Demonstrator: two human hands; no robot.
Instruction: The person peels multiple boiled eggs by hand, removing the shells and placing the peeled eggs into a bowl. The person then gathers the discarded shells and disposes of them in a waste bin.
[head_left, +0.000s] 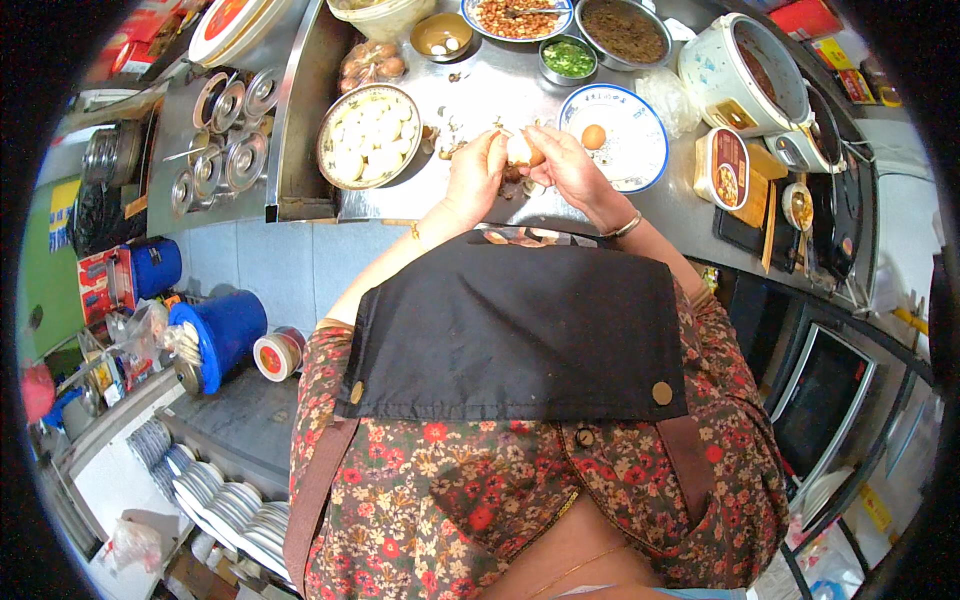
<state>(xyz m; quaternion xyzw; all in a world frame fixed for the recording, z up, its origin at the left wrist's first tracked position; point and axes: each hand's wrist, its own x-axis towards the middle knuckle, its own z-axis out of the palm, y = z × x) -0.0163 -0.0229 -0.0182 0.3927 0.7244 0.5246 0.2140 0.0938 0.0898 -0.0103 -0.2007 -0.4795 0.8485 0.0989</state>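
Note:
Between my left hand (478, 169) and my right hand (566, 165) is a partly peeled brown egg (525, 149), white showing on top, with the fingers of both hands around it. Bits of eggshell (450, 142) lie on the steel worktop (390, 206) beside and under my hands. A patterned bowl (328, 154) of peeled white eggs (371, 135) stands to the left. One whole brown egg (593, 136) sits on a blue-rimmed white plate (637, 161) to the right. Farther back on the left lies a plastic bag of brown eggs (373, 65).
Along the back stand a metal bowl with small white eggs (441, 37), a bowl of diced reddish food (517, 21), chopped greens (568, 58) and a bowl of dark minced food (622, 31). A white cooker pot (731, 75) and a food tub (724, 166) are at the right; lidded steel containers (245, 159) at the left.

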